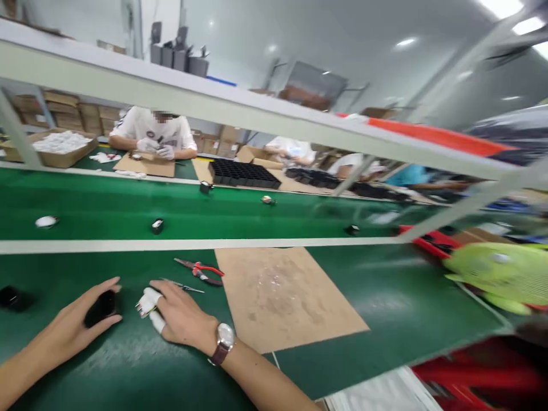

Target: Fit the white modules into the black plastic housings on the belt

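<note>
At the lower left, my left hand [77, 322] has its thumb and fingers wrapped round a black cup-like piece [101, 309]. To its right, my right hand [182, 314], with white covers on some fingertips and a watch on the wrist, holds a small white part [146, 303] with metallic bits at its end. A gap separates the two hands. Tweezers [188, 287] lie just beyond my right hand, partly hidden by it. Red-handled pliers [200, 270] lie behind them, touching or close to a brown cardboard sheet [282, 297].
Another black piece [12, 298] sits at the far left. Small parts rest on the green belt [98, 197] beyond a white rail [128, 246]. A light green fan [500, 271] and a red bin [432, 240] are at right. Several people sit across.
</note>
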Motion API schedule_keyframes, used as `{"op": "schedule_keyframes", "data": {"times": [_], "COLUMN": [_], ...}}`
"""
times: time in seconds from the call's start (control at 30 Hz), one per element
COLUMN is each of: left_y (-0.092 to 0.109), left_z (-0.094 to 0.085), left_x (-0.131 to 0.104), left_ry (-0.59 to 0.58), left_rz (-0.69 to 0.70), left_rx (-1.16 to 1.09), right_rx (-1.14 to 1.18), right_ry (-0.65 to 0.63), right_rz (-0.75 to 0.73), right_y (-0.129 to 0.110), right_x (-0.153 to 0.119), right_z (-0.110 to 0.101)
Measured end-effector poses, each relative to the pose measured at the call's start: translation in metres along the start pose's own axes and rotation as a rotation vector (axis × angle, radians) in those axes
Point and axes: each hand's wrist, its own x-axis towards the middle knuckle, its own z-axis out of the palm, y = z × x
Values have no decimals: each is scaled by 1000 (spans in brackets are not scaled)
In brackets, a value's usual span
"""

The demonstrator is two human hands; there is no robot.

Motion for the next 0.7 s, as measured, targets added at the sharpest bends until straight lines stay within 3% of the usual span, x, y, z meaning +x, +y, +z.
{"op": "schedule_keyframes", "data": {"times": [0.07, 0.17, 0.47, 0.7], "left_y": [12, 20, 27, 34], "left_z": [-1, -1, 15, 14], "left_x": [9, 21, 15, 6], "left_ry": [-193, -292, -289, -285], "left_rz": [15, 10, -44, -67], "left_rx": [-34, -85, -195, -270], "right_rx": [-27, -50, 162, 269], "right_ry": [30, 74, 165, 373], "right_rz": [21, 3, -25, 10], "right_y": [-1, -2, -3, -9], "right_x": [-3, -6, -5, -2], "right_z": [8, 17, 9, 0]}}
